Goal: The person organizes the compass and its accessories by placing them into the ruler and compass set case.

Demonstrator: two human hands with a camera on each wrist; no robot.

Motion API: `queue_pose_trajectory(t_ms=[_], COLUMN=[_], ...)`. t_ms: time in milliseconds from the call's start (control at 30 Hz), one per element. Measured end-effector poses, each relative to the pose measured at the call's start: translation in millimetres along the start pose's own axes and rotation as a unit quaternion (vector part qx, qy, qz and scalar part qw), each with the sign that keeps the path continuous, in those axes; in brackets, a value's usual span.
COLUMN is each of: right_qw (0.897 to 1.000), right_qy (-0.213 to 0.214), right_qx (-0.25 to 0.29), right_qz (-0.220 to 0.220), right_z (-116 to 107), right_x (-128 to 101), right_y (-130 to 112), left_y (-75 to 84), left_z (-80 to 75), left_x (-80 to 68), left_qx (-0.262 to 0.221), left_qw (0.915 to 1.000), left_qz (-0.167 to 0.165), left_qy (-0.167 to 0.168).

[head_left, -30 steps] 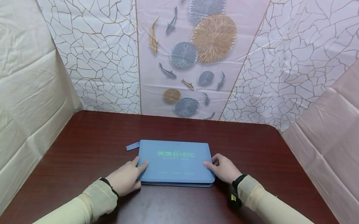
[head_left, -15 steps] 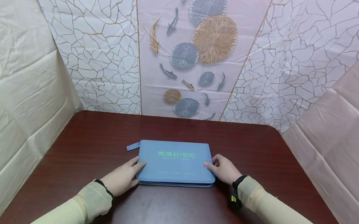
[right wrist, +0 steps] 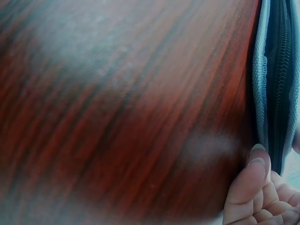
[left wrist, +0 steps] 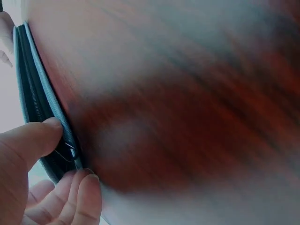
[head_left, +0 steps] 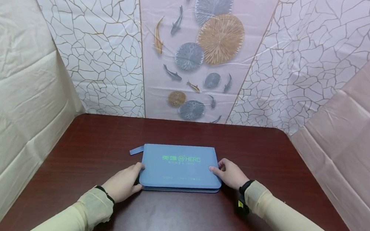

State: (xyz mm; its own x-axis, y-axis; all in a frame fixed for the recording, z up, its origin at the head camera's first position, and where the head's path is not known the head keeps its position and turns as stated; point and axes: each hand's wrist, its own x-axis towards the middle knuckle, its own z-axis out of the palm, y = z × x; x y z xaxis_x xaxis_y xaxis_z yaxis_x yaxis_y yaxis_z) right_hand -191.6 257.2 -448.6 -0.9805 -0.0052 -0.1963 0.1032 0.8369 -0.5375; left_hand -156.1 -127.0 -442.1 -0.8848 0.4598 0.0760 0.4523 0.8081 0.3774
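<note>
From the head view, a blue zip case [head_left: 180,167] lies flat near the middle of the dark red worktop [head_left: 84,147], green lettering on its cover and a small blue tab [head_left: 136,150] sticking out at its far left corner. The left hand [head_left: 122,182] grips the case's left edge, thumb on top and fingers curled underneath; the right hand [head_left: 229,172] pinches the near right corner in the same way. Only the wrist views show the edge itself: the left one has the thumb [left wrist: 28,140] pressed on the dark zip band with a small metal pull [left wrist: 71,151] just beside it, and the right one shows the zip teeth [right wrist: 280,89] running between two pale blue rims (neither detail is readable from above). Both wrist views are badly blurred over the worktop, and each cuts its hand off at the frame edge.
</note>
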Motion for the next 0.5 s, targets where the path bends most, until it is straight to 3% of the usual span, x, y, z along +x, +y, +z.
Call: queue_pose_trajectory(t_ms=[500], right_qw=[1.000], right_qy=[-0.001], right_qx=[0.004], right_qz=[-0.006], right_z=[-1.1], right_x=[-0.1], right_y=[1.6], left_y=[-0.4], left_z=[2.6], left_x=[5.5], left_qx=[-0.070], left_qw=[0.9960], left_qz=[-0.053], left_qy=[-0.018])
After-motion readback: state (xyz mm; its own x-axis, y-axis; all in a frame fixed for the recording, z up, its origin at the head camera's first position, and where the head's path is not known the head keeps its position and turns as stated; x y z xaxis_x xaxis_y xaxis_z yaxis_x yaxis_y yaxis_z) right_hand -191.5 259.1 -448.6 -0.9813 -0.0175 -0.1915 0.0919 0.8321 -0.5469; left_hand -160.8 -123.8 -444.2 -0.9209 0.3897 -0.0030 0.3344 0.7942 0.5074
